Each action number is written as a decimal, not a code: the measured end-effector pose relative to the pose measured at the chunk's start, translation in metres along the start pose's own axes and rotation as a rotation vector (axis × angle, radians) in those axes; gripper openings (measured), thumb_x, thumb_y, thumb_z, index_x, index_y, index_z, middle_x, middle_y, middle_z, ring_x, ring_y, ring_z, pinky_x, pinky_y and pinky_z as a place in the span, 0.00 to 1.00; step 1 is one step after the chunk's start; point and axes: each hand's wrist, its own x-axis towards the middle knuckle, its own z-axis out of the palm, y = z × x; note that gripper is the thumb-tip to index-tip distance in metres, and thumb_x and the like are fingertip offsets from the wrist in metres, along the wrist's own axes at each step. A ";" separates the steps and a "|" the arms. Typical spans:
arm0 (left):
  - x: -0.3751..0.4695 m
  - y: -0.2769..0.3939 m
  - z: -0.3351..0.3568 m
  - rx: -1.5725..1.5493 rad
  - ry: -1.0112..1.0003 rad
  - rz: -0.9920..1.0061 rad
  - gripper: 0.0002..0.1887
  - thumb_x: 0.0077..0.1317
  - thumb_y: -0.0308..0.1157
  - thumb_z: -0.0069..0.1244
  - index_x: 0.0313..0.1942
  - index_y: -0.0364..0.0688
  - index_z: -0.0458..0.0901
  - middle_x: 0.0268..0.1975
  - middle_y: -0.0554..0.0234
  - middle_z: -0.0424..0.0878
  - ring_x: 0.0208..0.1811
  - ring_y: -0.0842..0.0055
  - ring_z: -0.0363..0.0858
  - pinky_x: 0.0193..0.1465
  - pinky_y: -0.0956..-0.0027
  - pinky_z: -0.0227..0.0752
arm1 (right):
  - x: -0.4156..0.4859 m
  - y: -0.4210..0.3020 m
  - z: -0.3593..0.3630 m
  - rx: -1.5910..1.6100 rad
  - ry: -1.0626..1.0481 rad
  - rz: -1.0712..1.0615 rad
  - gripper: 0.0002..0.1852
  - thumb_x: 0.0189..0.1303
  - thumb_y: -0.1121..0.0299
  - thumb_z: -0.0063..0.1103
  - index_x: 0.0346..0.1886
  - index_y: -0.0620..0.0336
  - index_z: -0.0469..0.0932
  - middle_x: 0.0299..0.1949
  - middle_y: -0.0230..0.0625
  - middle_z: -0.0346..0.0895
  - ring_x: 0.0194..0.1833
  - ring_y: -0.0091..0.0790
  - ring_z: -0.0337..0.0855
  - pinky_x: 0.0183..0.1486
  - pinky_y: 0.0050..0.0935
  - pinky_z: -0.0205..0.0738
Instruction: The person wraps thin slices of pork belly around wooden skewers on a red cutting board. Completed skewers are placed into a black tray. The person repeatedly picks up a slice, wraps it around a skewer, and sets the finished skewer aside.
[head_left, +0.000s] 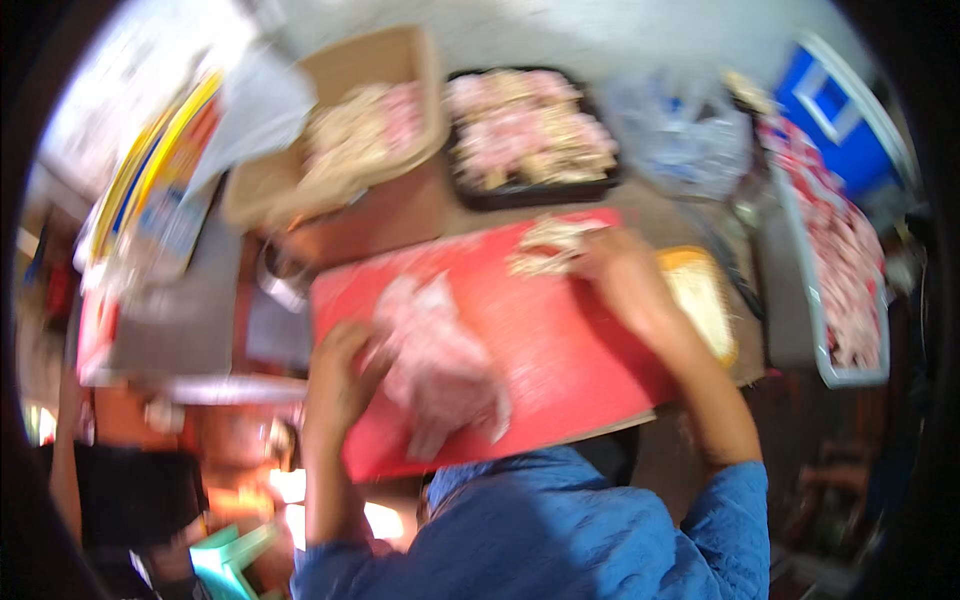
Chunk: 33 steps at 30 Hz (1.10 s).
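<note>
A red cutting board (570, 352) lies before me, tilted in view. On its left half rests a pale pink piece of raw meat (442, 360), blurred. My left hand (349, 367) is at the meat's left edge, fingers apart, the thumb side over the board. My right hand (615, 266) reaches to the board's far right, its fingers at a small heap of pale cream pieces (547, 244). Blur hides whether those fingers grip any of it.
Behind the board stand a tan plastic basin (431, 90) and a black tray (540, 196), both holding pink and cream pieces. Right of the board are a yellow-rimmed container (697, 300), a clear plastic bag (686, 142) and a long pale tray (855, 377) of raw meat. A blue crate (847, 112) stands beyond.
</note>
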 end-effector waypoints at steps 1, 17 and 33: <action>-0.005 0.003 0.004 0.059 -0.011 0.051 0.14 0.57 0.32 0.59 0.43 0.37 0.83 0.44 0.52 0.84 0.46 0.56 0.80 0.52 0.60 0.72 | -0.006 0.008 0.014 0.157 0.053 0.077 0.13 0.55 0.73 0.52 0.42 0.69 0.78 0.43 0.55 0.77 0.45 0.57 0.77 0.51 0.51 0.70; 0.059 -0.134 0.038 0.338 -0.463 0.694 0.13 0.57 0.29 0.55 0.44 0.39 0.83 0.49 0.51 0.82 0.52 0.57 0.78 0.56 0.58 0.71 | -0.011 -0.199 0.122 0.626 -0.174 -0.078 0.14 0.54 0.60 0.56 0.31 0.61 0.85 0.33 0.51 0.84 0.34 0.51 0.85 0.38 0.50 0.78; 0.020 -0.419 0.042 0.491 -0.554 1.030 0.11 0.58 0.23 0.52 0.43 0.38 0.83 0.49 0.52 0.83 0.52 0.58 0.79 0.56 0.60 0.71 | 0.013 -0.219 0.171 0.053 -0.023 -0.327 0.09 0.42 0.67 0.64 0.27 0.59 0.86 0.28 0.43 0.85 0.31 0.46 0.86 0.32 0.41 0.82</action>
